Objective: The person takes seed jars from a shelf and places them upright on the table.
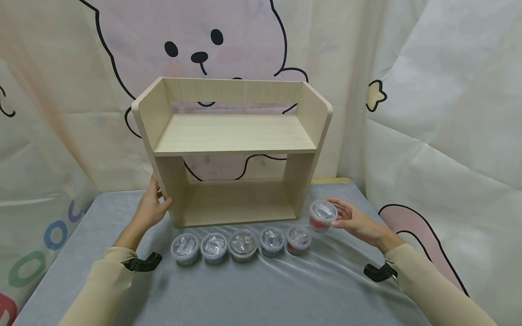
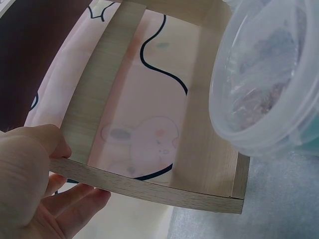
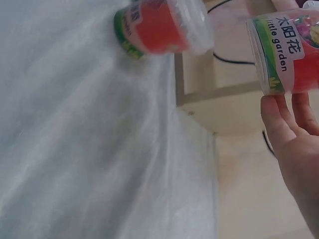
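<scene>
A pale two-tier wooden shelf (image 1: 236, 133) stands on the cloth-covered table, open at the front. My left hand (image 1: 150, 206) grips the edge of its left side panel (image 2: 149, 186), thumb on one face and fingers on the other. Beyond the shelf's right side, my right hand (image 1: 359, 222) holds a clear-lidded plastic tub (image 1: 323, 215) by its side. In the right wrist view, this tub (image 3: 284, 55) carries a red and green "little garden" label. Another red-labelled tub (image 1: 299, 240) sits on the cloth just left of it.
In front of the shelf, several more lidded tubs (image 1: 243, 245) form a row on the grey-blue tablecloth (image 1: 244, 294). Pale curtains printed with cartoon figures (image 1: 244, 36) hang behind and at both sides. A black band (image 1: 142, 262) is on the left wrist.
</scene>
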`<state>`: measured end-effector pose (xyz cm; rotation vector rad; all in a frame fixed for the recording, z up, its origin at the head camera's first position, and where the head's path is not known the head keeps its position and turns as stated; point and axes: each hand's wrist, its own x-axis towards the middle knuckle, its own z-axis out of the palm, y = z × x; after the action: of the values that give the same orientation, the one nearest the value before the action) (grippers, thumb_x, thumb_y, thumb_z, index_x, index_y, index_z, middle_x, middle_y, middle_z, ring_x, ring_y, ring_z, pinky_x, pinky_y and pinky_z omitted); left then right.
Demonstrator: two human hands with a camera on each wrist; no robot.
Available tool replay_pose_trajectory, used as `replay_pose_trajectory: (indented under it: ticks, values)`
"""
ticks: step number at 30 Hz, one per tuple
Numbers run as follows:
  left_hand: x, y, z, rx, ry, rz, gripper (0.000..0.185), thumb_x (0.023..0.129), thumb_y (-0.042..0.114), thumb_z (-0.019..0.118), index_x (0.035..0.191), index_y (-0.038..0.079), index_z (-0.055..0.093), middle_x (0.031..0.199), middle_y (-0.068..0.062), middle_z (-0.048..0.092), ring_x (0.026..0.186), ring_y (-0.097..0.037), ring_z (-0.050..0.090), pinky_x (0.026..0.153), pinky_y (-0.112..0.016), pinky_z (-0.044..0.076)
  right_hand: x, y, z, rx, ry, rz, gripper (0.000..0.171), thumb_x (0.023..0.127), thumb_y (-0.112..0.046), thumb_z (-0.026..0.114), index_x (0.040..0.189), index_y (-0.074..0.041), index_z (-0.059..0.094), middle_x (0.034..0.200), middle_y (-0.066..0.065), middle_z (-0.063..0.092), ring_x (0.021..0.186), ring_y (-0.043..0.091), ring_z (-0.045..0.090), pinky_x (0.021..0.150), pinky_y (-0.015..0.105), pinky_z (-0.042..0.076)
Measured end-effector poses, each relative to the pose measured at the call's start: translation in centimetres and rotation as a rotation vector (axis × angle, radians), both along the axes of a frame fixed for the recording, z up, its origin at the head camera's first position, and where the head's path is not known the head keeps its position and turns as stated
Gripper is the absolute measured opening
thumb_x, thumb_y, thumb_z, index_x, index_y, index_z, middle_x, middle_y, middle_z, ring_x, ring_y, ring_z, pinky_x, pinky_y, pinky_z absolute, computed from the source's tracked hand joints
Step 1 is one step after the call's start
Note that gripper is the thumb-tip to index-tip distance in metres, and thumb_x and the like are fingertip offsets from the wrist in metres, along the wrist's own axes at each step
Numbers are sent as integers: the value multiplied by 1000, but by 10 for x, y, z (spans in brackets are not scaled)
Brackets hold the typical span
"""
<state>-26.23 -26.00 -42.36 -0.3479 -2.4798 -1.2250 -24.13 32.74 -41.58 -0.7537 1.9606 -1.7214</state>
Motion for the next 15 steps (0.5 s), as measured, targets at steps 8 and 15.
replay_pose_trajectory:
  ticks: [8,15]
  values:
    - [0,-1,0,-20,-14,17,94,90,-5,55,163,21,3,152,-39,38,126,-65,49,98,-72,47,2,11,-19,6,-36,-43,60,98,3,56,152,-6,32,139,-6,58,128,4,55,103,22,52]
    - [0,-1,0,-18,-22,18,94,90,-5,56,163,21,3,153,-38,37,127,-65,47,100,-72,46,3,18,-40,-15,-47,-54,61,96,7,56,151,-7,33,139,-9,57,128,0,55,102,20,52]
